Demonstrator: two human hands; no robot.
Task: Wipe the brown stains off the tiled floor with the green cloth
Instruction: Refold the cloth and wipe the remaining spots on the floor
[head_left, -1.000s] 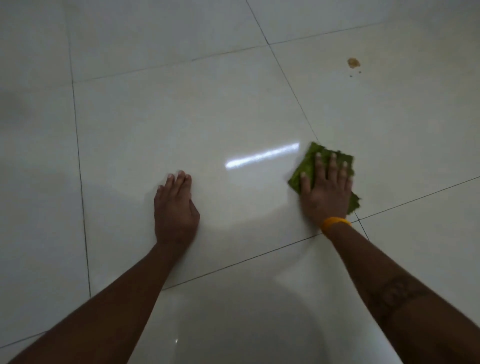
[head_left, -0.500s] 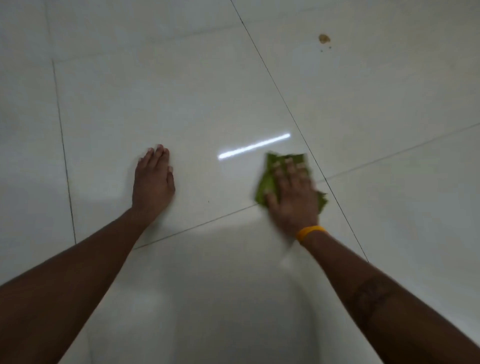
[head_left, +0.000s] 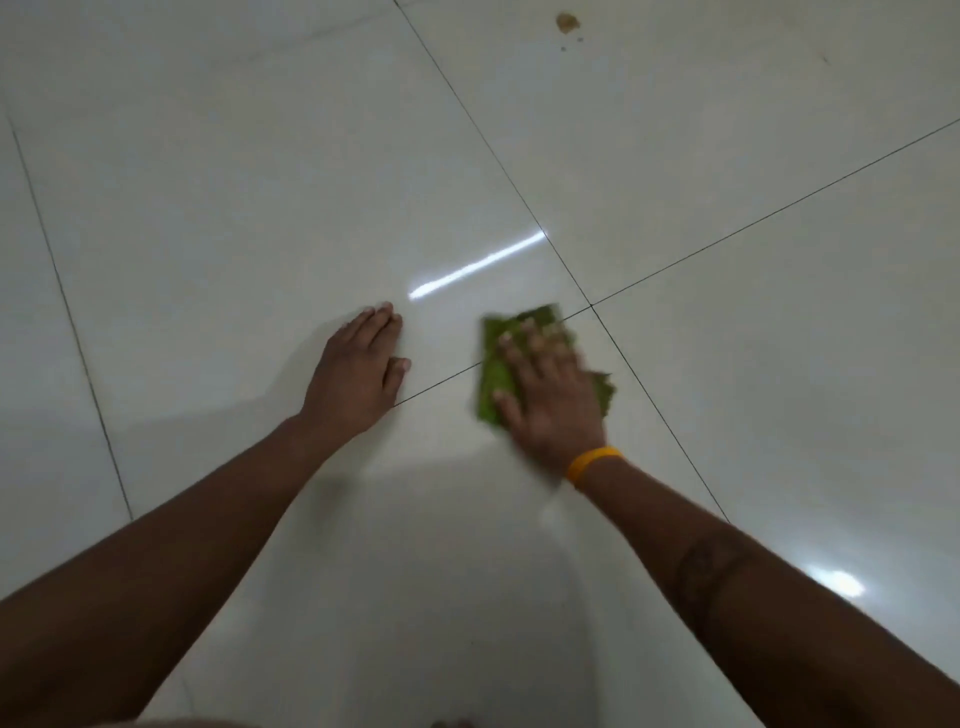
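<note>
Soft crumpled green cloth (head_left: 493, 364), light and pliable: pressed flat beneath spread-fingered right hand (head_left: 550, 400) beside tile-joint crossing of glossy white tiled floor (head_left: 234, 182); left hand (head_left: 358, 374) flat, empty; small brown stain (head_left: 567, 22) at far edge.

An indoor room, which kind I cannot tell: all that shows is a glossy floor (head_left: 260, 208) of large pale tiles with thin dark joints, a lamp's reflection (head_left: 478, 265) at 12 o'clock.
</note>
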